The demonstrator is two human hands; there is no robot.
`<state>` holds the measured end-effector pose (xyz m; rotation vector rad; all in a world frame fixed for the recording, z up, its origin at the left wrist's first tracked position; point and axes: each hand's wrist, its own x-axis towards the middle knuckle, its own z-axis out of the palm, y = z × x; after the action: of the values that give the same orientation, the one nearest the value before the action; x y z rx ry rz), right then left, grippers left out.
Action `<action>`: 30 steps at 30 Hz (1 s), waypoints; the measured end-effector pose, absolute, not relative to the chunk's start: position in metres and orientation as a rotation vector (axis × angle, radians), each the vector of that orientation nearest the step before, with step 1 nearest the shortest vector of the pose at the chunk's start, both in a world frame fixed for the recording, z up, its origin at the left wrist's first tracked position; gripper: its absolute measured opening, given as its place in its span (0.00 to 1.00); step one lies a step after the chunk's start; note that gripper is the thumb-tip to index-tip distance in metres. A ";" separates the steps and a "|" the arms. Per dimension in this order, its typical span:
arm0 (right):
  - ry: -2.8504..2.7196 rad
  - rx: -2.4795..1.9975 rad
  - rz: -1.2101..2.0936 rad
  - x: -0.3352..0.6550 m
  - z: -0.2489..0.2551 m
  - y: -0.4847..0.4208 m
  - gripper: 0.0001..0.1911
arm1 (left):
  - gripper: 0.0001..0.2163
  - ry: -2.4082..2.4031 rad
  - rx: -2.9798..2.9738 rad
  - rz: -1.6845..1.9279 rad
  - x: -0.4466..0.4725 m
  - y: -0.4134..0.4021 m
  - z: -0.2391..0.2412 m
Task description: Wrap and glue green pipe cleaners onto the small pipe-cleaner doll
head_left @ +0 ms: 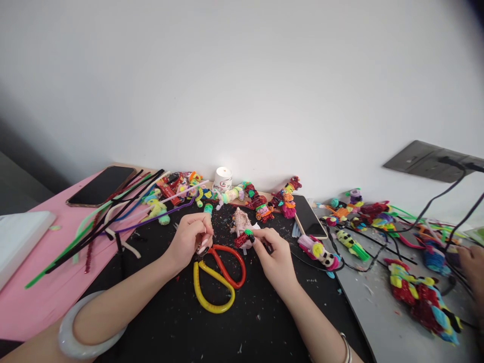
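Observation:
My right hand (275, 254) is closed, with thumb and fingertips pinching a small red glittery pipe-cleaner piece (240, 242) that has a bit of green at its top. Just behind it a pale pink fuzzy bundle (240, 220) lies on the black mat (227, 335). The fingers of my left hand (192, 238) are curled together above the scissors; whatever is between them, if anything, is hidden. Those scissors (214, 301), with one yellow and one red handle, rest on the mat, their blades mostly covered by my left hand.
Loose pipe cleaners (94, 232) and a dark phone (102, 185) lie on a pink board (22, 317) at left. A paper cup (223, 177) stands by the wall among several pipe-cleaner dolls. At right are another phone (309, 217), more dolls (419, 297), cables and another person's hand (472, 267).

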<state>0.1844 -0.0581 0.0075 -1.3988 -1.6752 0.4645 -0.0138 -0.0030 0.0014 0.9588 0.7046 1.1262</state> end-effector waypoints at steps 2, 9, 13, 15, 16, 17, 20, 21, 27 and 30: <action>-1.675 -1.399 0.469 0.184 0.007 -0.058 0.09 | 0.07 0.708 0.957 1.126 -0.014 -0.003 0.001; -1.681 -1.390 0.470 0.185 0.007 -0.059 0.09 | 0.06 0.688 0.973 1.061 -0.013 -0.001 0.000; -1.681 -1.390 0.464 0.185 0.007 -0.059 0.10 | 0.06 0.650 0.994 1.044 -0.014 0.000 -0.001; -1.682 -1.391 0.460 0.185 0.007 -0.059 0.10 | 0.07 0.646 0.995 1.041 -0.014 0.000 0.000; -1.683 -1.392 0.459 0.185 0.007 -0.059 0.10 | 0.07 0.648 0.992 1.039 -0.015 -0.001 0.000; -1.683 -1.393 0.457 0.185 0.007 -0.059 0.10 | 0.08 0.650 0.989 1.038 -0.015 -0.001 0.001; -1.685 -1.396 0.453 0.184 0.007 -0.059 0.10 | 0.12 0.659 0.976 1.042 -0.015 -0.002 0.002; -1.685 -1.396 0.453 0.184 0.007 -0.059 0.10 | 0.13 0.666 0.969 1.042 -0.014 -0.002 0.002; -1.673 -1.396 0.459 0.184 0.006 -0.059 0.10 | 0.14 0.827 0.995 1.024 -0.009 -0.002 0.010; -1.675 -1.395 0.465 0.184 0.006 -0.058 0.10 | 0.10 0.942 1.105 1.000 -0.006 -0.002 0.012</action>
<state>0.1842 -0.0582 0.0062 -1.3955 -1.6746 0.4647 -0.0056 -0.0023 0.0117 1.1045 0.9422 0.9996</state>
